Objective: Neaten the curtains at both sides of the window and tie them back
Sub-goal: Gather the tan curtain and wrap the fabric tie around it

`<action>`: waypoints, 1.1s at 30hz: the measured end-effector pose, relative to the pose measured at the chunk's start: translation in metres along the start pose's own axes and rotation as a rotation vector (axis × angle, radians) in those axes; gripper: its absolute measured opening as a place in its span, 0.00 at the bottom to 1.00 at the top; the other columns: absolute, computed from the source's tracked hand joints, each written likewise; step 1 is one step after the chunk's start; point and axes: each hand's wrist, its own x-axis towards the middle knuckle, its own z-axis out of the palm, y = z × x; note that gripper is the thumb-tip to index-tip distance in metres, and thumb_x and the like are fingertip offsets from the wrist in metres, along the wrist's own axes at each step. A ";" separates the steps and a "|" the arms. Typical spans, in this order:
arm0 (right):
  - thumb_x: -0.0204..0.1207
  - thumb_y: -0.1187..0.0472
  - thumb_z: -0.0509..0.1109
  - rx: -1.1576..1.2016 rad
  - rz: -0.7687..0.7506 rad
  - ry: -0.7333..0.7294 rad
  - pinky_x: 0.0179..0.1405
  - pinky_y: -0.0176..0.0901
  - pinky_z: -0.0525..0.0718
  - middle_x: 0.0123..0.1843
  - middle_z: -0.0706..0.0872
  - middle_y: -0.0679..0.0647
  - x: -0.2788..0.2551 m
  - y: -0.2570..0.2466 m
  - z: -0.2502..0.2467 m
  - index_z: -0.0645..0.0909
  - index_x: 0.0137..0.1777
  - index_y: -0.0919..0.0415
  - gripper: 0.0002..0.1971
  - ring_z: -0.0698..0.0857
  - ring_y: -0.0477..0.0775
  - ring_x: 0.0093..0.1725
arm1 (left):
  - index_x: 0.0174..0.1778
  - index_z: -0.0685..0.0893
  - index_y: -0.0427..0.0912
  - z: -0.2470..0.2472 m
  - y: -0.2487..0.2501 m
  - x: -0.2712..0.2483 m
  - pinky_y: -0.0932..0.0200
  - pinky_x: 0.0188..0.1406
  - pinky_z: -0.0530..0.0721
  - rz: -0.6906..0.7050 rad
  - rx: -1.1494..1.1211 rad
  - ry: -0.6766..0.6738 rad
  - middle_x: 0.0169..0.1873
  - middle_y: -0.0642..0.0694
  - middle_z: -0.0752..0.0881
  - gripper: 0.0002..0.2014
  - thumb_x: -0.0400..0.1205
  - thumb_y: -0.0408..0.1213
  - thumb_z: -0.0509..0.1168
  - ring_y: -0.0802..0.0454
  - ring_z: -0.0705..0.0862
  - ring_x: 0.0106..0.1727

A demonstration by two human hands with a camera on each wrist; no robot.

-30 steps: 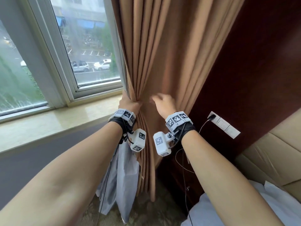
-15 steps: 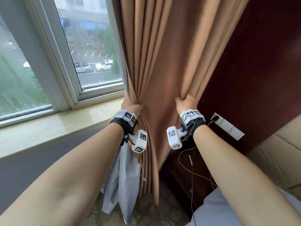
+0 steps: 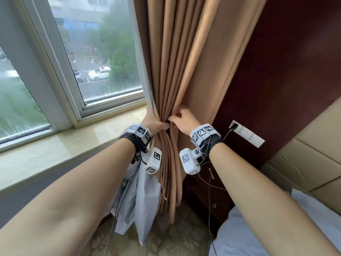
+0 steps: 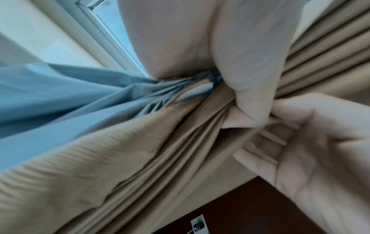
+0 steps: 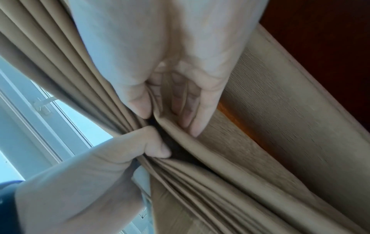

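A tan curtain hangs at the right side of the window, with a pale grey-blue lining showing below. My left hand grips the gathered pleats at sill height, fingers curled round the bunch. My right hand is right beside it, pinching a further fold between thumb and fingers and holding it against the bunch. The two hands touch. In the left wrist view my left thumb wraps over the tan pleats. No tie-back shows.
The window and stone sill lie to the left. A dark wood wall panel carries a white socket strip with a plug and cable. A padded headboard and white bedding sit lower right.
My right hand took a fold at the curtain's right edge and drew it left to the bunch in my left hand. The left hand kept its grip in place.
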 end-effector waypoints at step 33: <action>0.74 0.55 0.77 0.018 0.262 0.305 0.47 0.46 0.86 0.53 0.91 0.58 0.093 0.107 -0.111 0.83 0.52 0.58 0.11 0.89 0.58 0.46 | 0.77 0.71 0.45 0.041 0.015 0.041 0.66 0.27 0.71 -0.161 0.117 0.508 0.39 0.53 0.79 0.34 0.72 0.31 0.67 0.61 0.77 0.37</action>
